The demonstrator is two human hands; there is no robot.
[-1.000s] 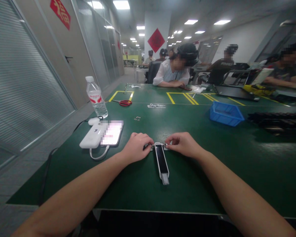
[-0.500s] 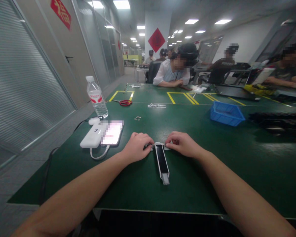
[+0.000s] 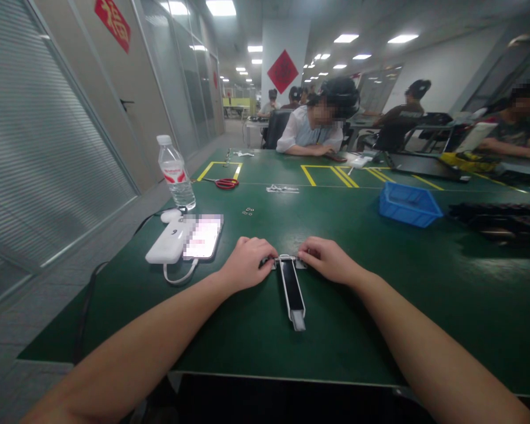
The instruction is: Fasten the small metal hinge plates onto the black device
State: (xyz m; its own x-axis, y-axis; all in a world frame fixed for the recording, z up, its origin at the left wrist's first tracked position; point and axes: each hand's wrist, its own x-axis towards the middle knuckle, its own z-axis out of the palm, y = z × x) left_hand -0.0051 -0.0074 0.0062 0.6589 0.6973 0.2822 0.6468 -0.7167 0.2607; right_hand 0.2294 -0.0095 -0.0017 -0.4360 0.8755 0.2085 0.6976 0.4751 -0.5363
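White-framed black strip [image 3: 294,288] is on the table [image 3: 344,341], left hand [image 3: 251,263] and right hand [image 3: 325,258] both still pinching the metal fitting [image 3: 301,265] at its far end, basically no change, so I'd guess steady holding.

The black strip [image 3: 292,285] looks glossy, the tabletop [image 3: 335,338] smooth, the blue bin [image 3: 408,207] plastic.

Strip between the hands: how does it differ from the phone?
The strip is narrow, with a dark face in a white frame; the phone is wider, with a bright screen. The strip's far end sits between the left hand and the right hand; the phone lies left of both. Both rest on the green table.
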